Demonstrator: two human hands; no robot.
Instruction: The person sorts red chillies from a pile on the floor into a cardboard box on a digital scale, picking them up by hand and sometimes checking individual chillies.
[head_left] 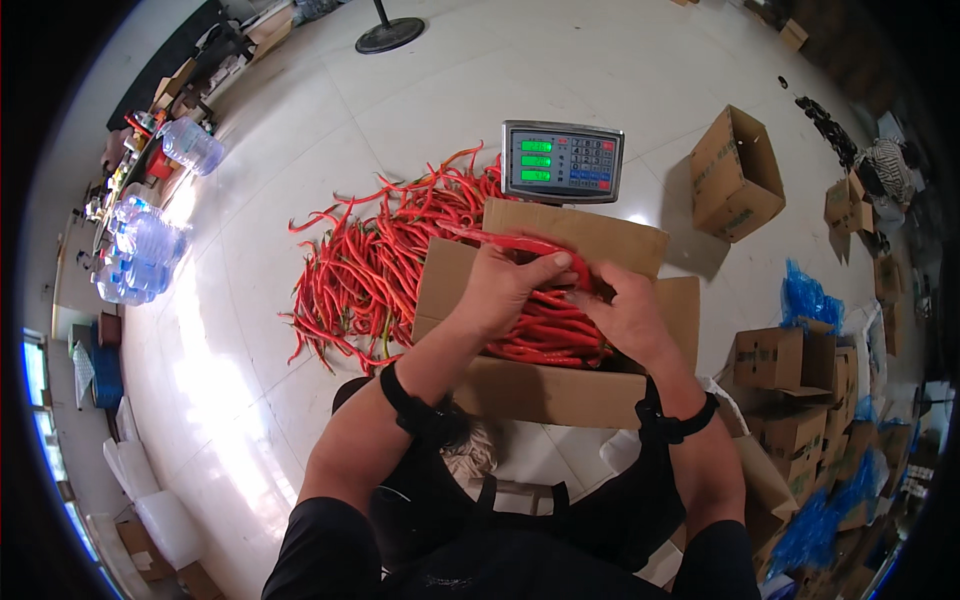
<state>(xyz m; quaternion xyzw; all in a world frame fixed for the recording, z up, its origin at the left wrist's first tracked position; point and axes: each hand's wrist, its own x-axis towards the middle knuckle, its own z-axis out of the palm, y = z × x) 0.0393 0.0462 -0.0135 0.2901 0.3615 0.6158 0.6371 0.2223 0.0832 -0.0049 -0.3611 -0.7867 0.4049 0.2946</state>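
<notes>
Your left hand [505, 285] holds a small bunch of long red chili peppers [525, 243] above the cardboard box [540, 390], its grip wrapped around them with the thumb pressed across the pods. Your right hand [622, 308] is at the right end of the bunch, fingers curled inward; blur and overlap hide its fingertips, so I cannot tell how tightly that grip closes on anything. Under your hands, the packed chili peppers [540, 340] in the box lie mostly side by side, running left to right. The loose pile [355, 275] spreads over the tiled floor [450, 90] left of the box, and the scale display [562, 162] stands just behind the back flap [590, 232].

To handle the bunch well, keep the left grip snug but light, since squeezing would probably snap thin pods. Even up the ends with your right fingertips, keep the bunch parallel to the layer beneath, and hold curved tips clear of the flaps
</notes>
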